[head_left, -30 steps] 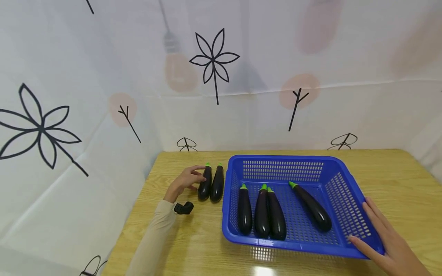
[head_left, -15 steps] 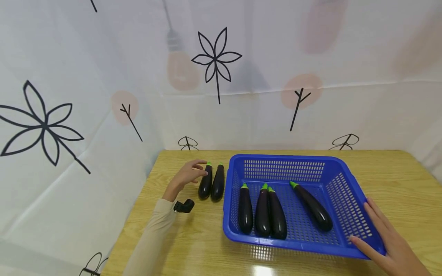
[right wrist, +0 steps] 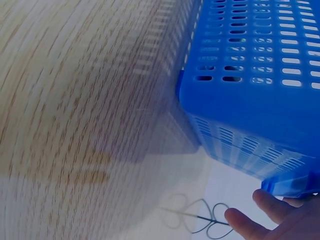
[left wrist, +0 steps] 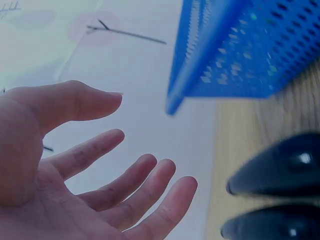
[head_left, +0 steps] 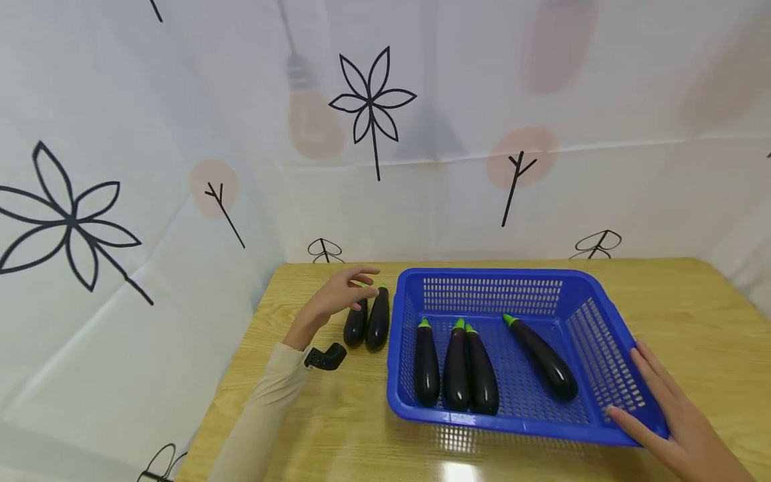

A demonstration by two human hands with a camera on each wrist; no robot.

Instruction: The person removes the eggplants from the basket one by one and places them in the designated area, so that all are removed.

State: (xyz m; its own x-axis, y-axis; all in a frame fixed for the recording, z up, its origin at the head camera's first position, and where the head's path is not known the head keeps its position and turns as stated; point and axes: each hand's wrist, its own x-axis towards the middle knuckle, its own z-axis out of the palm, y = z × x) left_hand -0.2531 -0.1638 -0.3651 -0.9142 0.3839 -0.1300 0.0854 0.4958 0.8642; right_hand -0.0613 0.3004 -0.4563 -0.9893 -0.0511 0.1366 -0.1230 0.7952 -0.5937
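Note:
Two dark eggplants lie side by side on the table left of the blue basket [head_left: 518, 424]: a left eggplant [head_left: 355, 327] and a right eggplant [head_left: 378, 325]. Over their green stem ends hovers my left hand [head_left: 337, 296], fingers loosely extended and holding nothing; its palm [left wrist: 55, 210] is bare in the left wrist view. The hand partly hides the left eggplant's top. My right hand [head_left: 680, 422] holds the basket's right rim near the front corner, thumb over the inside and fingers along the outside. Several eggplants [head_left: 426, 368] lie in the basket, one slanted [head_left: 545, 361] apart.
A wooden table [head_left: 337, 428] bears everything. Behind and to the left hangs a white cloth [head_left: 253, 134] printed with leaf and twig drawings. A small black device [head_left: 325, 357] sits on the left wrist, beside a beige sleeve [head_left: 259, 408].
My left hand has lifted off the left table eggplant and moved right and away from me, over both stem ends. The right hand and the basket stay in place.

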